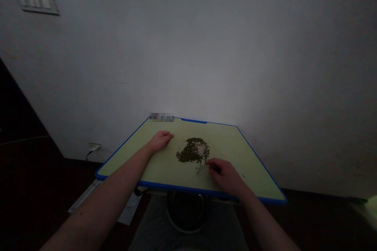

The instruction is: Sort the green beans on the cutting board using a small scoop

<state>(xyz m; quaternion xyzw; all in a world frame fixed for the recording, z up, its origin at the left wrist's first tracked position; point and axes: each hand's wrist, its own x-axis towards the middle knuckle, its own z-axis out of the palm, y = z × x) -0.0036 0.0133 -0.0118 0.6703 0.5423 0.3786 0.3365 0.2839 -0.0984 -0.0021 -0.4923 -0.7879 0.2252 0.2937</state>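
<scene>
Probably a home — a dim room (312, 223) with grey-white painted wall (188, 47), white rectangular switch panel (39, 4), blue-edged yellow table (232, 145).

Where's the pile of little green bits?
In the head view, the pile of green bits is near the middle of the yellow tabletop, between the left hand and the right hand.

Light is dim; the wall (203, 78) is palest mid-frame; details blur.
</scene>
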